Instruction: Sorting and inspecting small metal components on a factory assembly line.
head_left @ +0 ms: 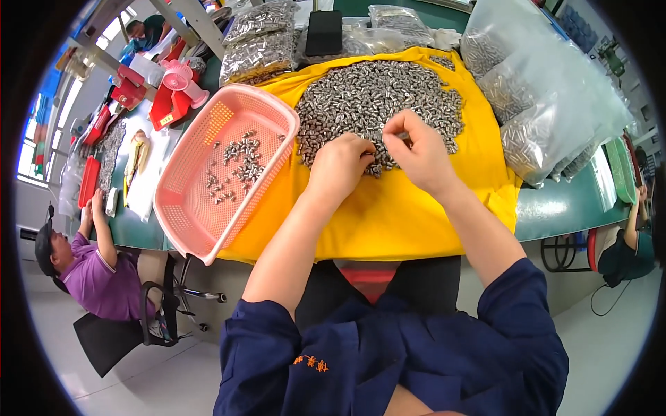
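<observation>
**A:** What fills the frame, biggest things first?

**B:** A green table (565, 204) runs across the middle. Spread over it, centre frame, lies a yellow cloth (388, 215). On the upper half of that cloth sits a wide heap of small silver metal cylinders (374, 97). At upper right, large clear bags of the same parts (548, 104) lean against the cloth's edge. More filled bags (260, 45) lie at upper centre, beside a flat black object (324, 32).

**A:** And to the left?

**B:** A pink plastic basket (187, 208) rests left of centre, its right rim overlapping the cloth. A scatter of cylinders (236, 163) lies inside it.

**A:** The hands?

**B:** Both come up from the lower edge on bare forearms, out of dark blue sleeves. The left hand (338, 165) rests knuckles-up at the near edge of the heap, fingers curled down into the parts; whether it grips any I cannot tell. The right hand (418, 154) is just beside it, fingertips pinched together at the heap, seemingly on a cylinder.

**A:** Anyone else?

**B:** A seated person in a purple shirt (94, 277), lower left, at the same table.
</observation>
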{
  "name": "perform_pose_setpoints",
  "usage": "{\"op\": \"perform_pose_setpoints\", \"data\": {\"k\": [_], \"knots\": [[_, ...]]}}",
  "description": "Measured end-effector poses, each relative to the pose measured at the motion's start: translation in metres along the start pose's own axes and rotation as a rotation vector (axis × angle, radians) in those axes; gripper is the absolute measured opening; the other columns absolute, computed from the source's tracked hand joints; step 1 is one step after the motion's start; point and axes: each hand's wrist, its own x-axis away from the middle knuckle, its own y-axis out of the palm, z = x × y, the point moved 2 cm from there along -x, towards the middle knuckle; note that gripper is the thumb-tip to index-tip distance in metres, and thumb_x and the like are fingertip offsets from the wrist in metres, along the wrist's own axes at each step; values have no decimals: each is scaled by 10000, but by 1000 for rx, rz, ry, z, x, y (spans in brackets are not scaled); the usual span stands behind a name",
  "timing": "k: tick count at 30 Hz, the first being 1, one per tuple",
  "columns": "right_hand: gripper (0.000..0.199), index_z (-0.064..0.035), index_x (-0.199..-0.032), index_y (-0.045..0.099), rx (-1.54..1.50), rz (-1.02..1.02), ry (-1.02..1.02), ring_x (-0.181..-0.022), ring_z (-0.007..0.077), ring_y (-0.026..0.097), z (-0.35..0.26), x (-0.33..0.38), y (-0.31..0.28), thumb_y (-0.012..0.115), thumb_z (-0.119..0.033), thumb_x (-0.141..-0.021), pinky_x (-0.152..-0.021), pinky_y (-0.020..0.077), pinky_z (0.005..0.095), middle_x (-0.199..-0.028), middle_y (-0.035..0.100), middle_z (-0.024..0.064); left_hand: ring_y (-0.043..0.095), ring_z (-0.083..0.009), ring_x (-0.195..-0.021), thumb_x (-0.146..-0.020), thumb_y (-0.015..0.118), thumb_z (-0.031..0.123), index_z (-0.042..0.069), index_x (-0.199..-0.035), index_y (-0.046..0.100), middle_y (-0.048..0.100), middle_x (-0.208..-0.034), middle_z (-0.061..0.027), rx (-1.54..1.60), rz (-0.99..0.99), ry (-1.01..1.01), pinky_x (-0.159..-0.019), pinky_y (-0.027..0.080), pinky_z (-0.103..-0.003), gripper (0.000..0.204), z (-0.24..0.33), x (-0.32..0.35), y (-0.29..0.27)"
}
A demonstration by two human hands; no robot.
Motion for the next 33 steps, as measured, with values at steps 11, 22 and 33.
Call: {"op": "perform_pose_setpoints", "data": {"k": [11,22,33], "knots": [[82,-18,-817,485,-70,-13,118,-616,71,483,29,0,-9,521,-75,-771,-560,413,216,-716,533,31,547,-143,-621,-671,660,76,28,-853,626,596,-735,-80,378,-83,-200,-605,451,-252,192,-7,-4,-3],[64,-26,-824,487,-123,-115,45,-637,64,479,16,2,-10,511,-52,-771,-562,416,209,-725,513,9,518,-44,-686,-718,618,-26,-1,-848,608,585,-773,-2,1034,18,-285,-601,420,-166,132,-5,-2,-7],[73,-29,-819,490,-34,-136,24,-607,98,506,13,6,-7,516,-54,-756,-548,420,226,-691,526,38,543,-84,-715,-696,630,-18,-2,-810,620,596,-842,-35,853,57,-130,-635,441,-195,116,-1,0,-6]]}}
